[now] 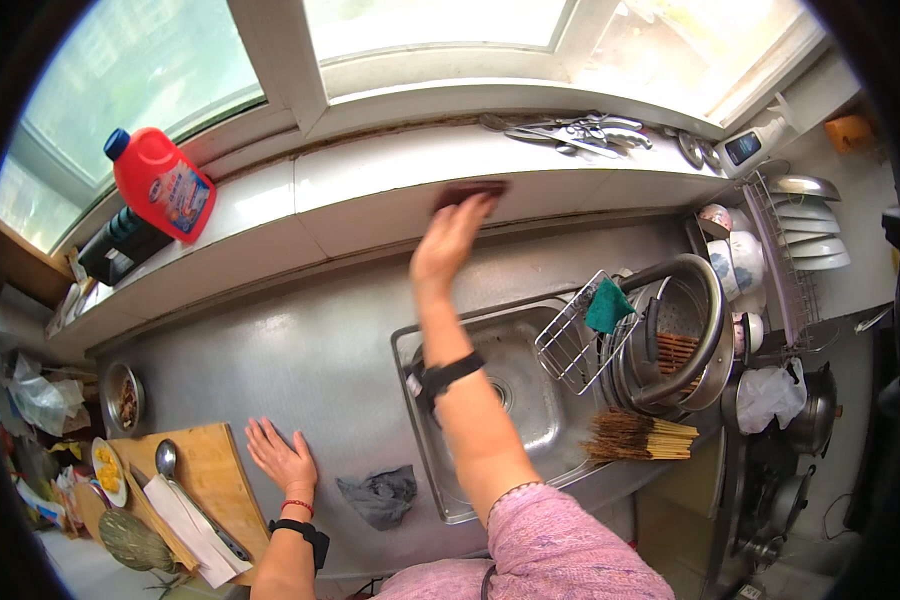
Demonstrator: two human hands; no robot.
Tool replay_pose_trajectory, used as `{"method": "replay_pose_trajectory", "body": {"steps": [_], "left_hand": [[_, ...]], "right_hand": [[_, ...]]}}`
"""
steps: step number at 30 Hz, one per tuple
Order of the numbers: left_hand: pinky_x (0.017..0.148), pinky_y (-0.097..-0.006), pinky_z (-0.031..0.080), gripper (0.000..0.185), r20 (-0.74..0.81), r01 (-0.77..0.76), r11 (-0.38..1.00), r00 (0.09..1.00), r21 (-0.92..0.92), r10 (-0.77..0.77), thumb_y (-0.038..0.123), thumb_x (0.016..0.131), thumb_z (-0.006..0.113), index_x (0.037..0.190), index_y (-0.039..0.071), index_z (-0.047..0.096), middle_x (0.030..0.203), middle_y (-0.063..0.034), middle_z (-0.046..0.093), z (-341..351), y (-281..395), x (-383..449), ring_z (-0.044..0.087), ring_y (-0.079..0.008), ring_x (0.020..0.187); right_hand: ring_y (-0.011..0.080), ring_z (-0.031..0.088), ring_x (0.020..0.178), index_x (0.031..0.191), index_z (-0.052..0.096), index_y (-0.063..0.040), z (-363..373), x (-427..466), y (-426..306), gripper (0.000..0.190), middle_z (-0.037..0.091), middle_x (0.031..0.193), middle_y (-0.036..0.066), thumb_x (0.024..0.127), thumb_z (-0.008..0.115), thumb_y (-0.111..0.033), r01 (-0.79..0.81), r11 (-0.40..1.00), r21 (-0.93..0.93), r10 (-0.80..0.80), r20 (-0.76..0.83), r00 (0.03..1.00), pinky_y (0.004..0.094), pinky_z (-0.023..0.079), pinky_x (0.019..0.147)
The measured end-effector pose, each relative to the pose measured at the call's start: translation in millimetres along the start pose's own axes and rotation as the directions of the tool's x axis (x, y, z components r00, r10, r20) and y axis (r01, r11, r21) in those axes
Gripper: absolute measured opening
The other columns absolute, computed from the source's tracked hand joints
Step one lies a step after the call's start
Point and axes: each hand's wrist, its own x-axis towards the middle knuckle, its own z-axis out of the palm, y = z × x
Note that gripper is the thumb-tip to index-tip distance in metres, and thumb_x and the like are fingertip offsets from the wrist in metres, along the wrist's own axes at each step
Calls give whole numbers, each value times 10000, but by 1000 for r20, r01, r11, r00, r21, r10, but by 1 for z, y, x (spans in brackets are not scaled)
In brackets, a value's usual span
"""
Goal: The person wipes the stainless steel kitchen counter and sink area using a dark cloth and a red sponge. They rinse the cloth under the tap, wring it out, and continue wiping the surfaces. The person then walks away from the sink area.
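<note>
My right hand (pixel 450 244) reaches over the back of the counter and presses a dark red cloth or pad (pixel 471 193), somewhat blurred, against the tiled face below the window sill (pixel 390 169). Flat on the steel counter (pixel 270 337), my left hand (pixel 283 459) rests with its fingers apart, just right of the wooden cutting board (pixel 202 450). A crumpled grey cloth (pixel 379 495) lies between my left hand and the sink (pixel 409 390). My right forearm passes above the sink and hides part of it.
A red bottle with a blue cap (pixel 161 184) stands on the sill; scissors (pixel 585 139) lie farther right. Steel pots (pixel 709 300), a wire rack with a green cloth (pixel 610 305) and a bristle brush (pixel 637 437) crowd the sink's right side. A ladle (pixel 166 457) lies on the board.
</note>
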Motion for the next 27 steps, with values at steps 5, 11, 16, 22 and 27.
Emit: {"method": "replay_pose_trajectory", "body": {"steps": [5, 11, 16, 22, 27], "left_hand": [[1193, -498, 134, 706, 33, 31, 999, 999, 27, -32, 325, 909, 568, 1479, 5, 302, 1579, -179, 222, -3, -8, -6, 175, -345, 1469], [1194, -498, 131, 706, 16, 20, 1000, 1000, 11, -20, 326, 910, 567, 1481, 9, 299, 1584, -178, 211, 0, 2, 0, 167, -345, 1472], [1193, -501, 128, 702, 33, 33, 999, 999, 8, -33, 321, 906, 570, 1474, 2, 310, 1582, -182, 212, -3, -2, -2, 166, -352, 1471], [1193, -503, 127, 687, 17, 36, 999, 999, 9, -36, 327, 901, 573, 1454, -5, 338, 1565, -192, 242, -2, -8, -5, 175, -362, 1466], [1189, -511, 135, 685, 15, 15, 1000, 1000, -25, -15, 328, 900, 573, 1454, -1, 339, 1559, -194, 252, -7, -1, 3, 186, -367, 1461]], "right_hand": [[374, 171, 1469, 1488, 218, 85, -28, 53, 19, 578, 155, 1568, 289, 1052, 358, -267, -99, 993, 66, 105, -82, 991, 444, 133, 1201], [264, 444, 1291, 1386, 409, 67, -79, 125, 105, 597, 432, 1446, 185, 1052, 337, -423, -411, 660, 629, 571, -64, 818, 388, 325, 1106], [364, 18, 1491, 1490, 143, 111, -9, 18, 65, 656, 13, 1580, 298, 1047, 344, -328, -266, 955, 132, 276, -56, 960, 408, 34, 1213], [378, 108, 1480, 1479, 171, 122, -17, 44, 58, 619, 93, 1570, 303, 1050, 353, -286, -298, 927, 227, 333, -138, 933, 408, 66, 1215], [408, 42, 1481, 1523, 122, 33, 23, -45, 38, 630, 10, 1583, 291, 1030, 415, -228, -41, 998, 49, 41, -4, 999, 476, 72, 1206]]}}
